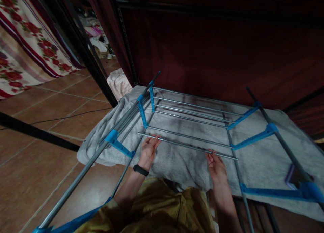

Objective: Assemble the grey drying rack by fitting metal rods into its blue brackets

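In the head view, the loose metal rod [186,145] sat just below centre, spanning eight o'clock to four, above the grey blanket [177,165]. The left hand [149,148], at seven o'clock, had thumb and fingers pinched on it a little in from its end; the right hand [216,167], at four o'clock, clasped it in a similar fingertip grip. Blue brackets [253,137] stood at nine and at three, with fixed crossbars [189,138] running between.

The rod looked thin, light and stiff, its smooth surface probably prone to rolling or slipping; a spread hold near both ends seemed best, leaving the tips free. It hardly seemed fragile.

No brand, label or writing could be read, not on the brackets or on the dark wristband [140,170].
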`<state>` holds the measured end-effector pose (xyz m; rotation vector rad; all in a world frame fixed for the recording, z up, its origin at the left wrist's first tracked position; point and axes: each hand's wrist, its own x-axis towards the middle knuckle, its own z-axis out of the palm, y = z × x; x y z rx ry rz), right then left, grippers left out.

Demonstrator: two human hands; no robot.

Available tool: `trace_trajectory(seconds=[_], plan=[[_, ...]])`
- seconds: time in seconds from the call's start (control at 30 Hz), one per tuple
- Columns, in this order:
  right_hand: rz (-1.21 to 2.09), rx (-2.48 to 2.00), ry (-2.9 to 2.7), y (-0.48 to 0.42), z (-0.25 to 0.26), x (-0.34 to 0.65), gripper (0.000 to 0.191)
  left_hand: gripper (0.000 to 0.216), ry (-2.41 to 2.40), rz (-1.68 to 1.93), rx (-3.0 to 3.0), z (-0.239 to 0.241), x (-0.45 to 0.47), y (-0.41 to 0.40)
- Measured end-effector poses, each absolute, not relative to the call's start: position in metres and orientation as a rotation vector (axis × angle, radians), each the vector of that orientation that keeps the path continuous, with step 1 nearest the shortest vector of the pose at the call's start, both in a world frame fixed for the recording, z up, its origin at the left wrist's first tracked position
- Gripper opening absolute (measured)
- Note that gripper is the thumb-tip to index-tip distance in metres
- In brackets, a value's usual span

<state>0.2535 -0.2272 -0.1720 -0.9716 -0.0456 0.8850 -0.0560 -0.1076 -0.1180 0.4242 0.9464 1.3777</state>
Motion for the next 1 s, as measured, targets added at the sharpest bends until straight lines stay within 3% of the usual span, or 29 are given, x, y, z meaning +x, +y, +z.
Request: trace_trajectory(seconds=[0.43,1.0], plan=[[0.880,-1.009,-0.085,-0.216,-0.156,0.230,0.029,0.023,1.021,1.240,0.395,-0.116,-0.031,-0.114],[0.890,-0.965,-0.079,-0.211,-0.148,0.212,0.020,0.025,1.048,1.217,0.495,-0.123,-0.009,-0.121]])
